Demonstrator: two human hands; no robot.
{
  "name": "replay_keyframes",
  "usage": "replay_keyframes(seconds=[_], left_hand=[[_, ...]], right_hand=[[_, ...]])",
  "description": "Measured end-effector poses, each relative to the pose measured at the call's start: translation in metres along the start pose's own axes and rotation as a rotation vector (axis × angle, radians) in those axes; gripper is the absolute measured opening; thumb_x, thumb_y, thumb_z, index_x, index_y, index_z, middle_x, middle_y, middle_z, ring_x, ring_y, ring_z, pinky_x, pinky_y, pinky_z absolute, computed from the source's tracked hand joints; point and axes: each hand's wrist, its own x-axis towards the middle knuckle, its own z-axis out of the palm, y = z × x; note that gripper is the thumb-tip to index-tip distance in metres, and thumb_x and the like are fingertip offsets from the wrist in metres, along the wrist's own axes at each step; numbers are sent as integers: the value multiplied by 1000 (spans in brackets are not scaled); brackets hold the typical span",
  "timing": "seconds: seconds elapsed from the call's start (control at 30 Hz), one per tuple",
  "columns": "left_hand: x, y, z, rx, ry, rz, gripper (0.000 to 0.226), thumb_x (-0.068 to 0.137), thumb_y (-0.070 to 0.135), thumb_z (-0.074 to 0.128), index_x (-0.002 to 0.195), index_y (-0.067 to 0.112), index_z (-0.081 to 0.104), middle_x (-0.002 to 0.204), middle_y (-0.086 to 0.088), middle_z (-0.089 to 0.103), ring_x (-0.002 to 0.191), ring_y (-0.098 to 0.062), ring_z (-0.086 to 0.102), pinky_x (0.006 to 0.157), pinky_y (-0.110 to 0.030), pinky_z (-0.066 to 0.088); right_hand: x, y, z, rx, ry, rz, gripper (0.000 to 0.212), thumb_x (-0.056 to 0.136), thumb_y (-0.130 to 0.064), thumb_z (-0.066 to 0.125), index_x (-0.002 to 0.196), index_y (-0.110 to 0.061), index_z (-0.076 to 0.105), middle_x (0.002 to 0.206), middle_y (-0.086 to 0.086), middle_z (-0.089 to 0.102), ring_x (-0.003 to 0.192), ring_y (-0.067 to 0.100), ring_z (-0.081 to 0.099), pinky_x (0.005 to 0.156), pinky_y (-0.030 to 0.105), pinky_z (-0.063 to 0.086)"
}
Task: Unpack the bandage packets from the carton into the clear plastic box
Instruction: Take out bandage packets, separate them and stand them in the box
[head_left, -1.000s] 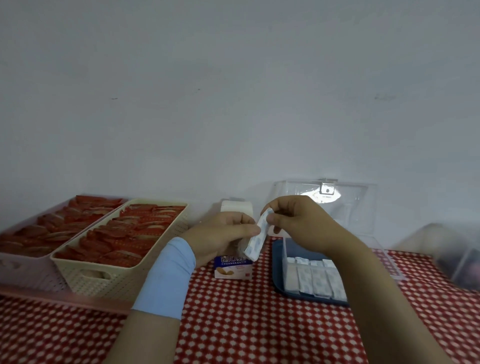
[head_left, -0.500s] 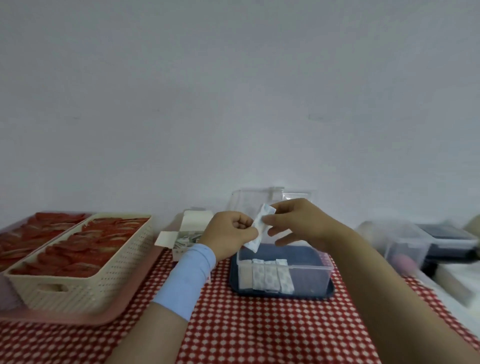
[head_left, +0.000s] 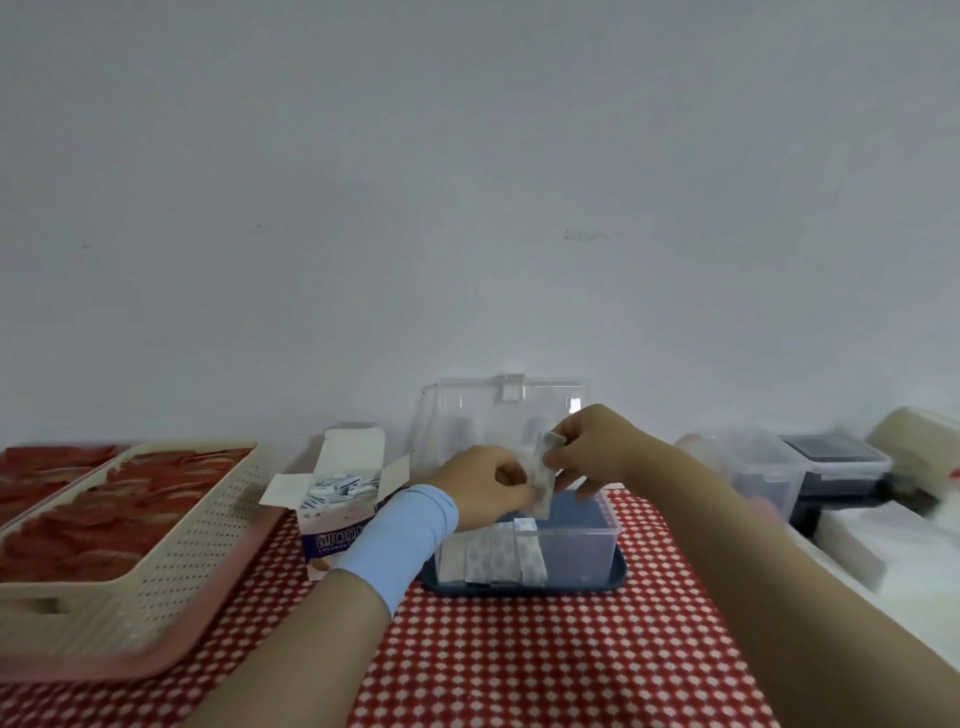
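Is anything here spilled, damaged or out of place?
Nothing stands out. The carton stands upright, flaps open. The clear plastic box sits level on the blue tray, a neat row of packets inside. The left hand and right hand pinch one bandage packet above it. The far right is blurred.

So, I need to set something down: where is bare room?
Bare tablecloth lies in front of the clear box. Crowded: carton and basket at left, containers at right; left hand and right hand hold a packet over the box.
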Motion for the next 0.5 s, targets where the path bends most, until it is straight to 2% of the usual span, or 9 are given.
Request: replay_keyframes(seconds=[0.07, 0.13, 0.2, 0.27, 0.3, 0.33, 0.4, 0.43, 0.5], left_hand=[[1, 0, 2, 170, -96, -3, 41, 89, 45, 62, 123, 22, 63, 119, 6, 64, 107, -16, 60, 93, -29, 48], [1, -1, 3, 286, -181, 7, 45, 90, 48, 57, 127, 23, 62, 124, 5, 63, 109, -18, 59, 95, -31, 46], [2, -2, 4, 344, -278, 36, 45, 86, 55, 52, 116, 25, 67, 116, 3, 67, 102, -21, 61, 94, -37, 48], [2, -3, 6, 371, -352, 35, 54, 78, 61, 52, 115, 25, 69, 116, 2, 67, 105, -22, 61, 96, -42, 49], [2, -4, 7, 393, -377, 31, 56, 77, 61, 54, 117, 24, 68, 118, 1, 67, 106, -23, 60, 96, -42, 49], [3, -5, 8, 418, -397, 29, 55, 77, 59, 57, 116, 22, 69, 117, -1, 67, 106, -25, 61, 94, -41, 50], [6, -9, 13, 444, -425, 18, 48, 78, 52, 62, 111, 18, 70, 113, -4, 68, 101, -27, 62, 88, -39, 51], [7, -12, 17, 440, -438, 9, 44, 77, 48, 63, 106, 16, 71, 106, -3, 68, 94, -26, 63, 86, -40, 53], [10, -18, 23, 428, -446, 2, 36, 77, 45, 63, 93, 14, 72, 86, -3, 65, 76, -23, 58, 82, -41, 55]], right_hand=[[12, 6, 5, -150, 36, 42, 10, 92, -4, 61, 94, -1, 70, 88, 17, 75, 75, 22, 76, 63, 33, 63], [21, 11, 14, -327, 30, 80, 13, 91, -4, 61, 97, 1, 71, 88, 17, 75, 76, 26, 75, 71, 38, 64], [28, 15, 24, -505, -15, 109, 18, 86, 1, 63, 101, 1, 72, 95, 18, 75, 84, 28, 75, 80, 39, 62], [34, 15, 34, -604, -75, 154, 14, 85, 3, 65, 97, 0, 71, 98, 16, 74, 83, 25, 72, 84, 35, 60], [35, 15, 37, -621, -100, 184, 5, 87, 0, 66, 91, -1, 69, 92, 14, 72, 78, 23, 69, 83, 32, 60], [36, 14, 40, -644, -117, 199, 7, 90, -3, 65, 83, -4, 64, 83, 11, 67, 75, 21, 65, 81, 28, 58], [40, 15, 45, -694, -130, 202, 22, 94, -9, 63, 75, -9, 52, 75, 5, 53, 74, 20, 57, 75, 25, 51], [41, 16, 47, -706, -127, 196, 21, 95, -10, 62, 77, -9, 50, 75, 4, 49, 75, 19, 55, 76, 25, 49], [43, 17, 50, -744, -144, 187, 8, 95, -12, 63, 94, -6, 58, 83, 5, 51, 84, 20, 55, 83, 27, 49]])
